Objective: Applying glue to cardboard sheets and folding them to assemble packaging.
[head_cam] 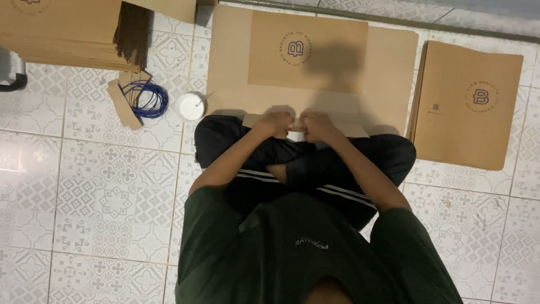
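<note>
Hands: my left hand (277, 121) and right hand (316, 125) are together, fists pinched on the near edge of the flat brown paper bag (308, 53)
Room: bare patterned tile floor (101, 186) to my left; brown bag stack (469, 104) close at right

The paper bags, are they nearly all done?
Hard to say. A neat stack of bags lies on the right, which looks finished. Both hands, left and right, press the near edge of a flat sheet. A pile of brown sheets at upper left looks untouched.
</note>
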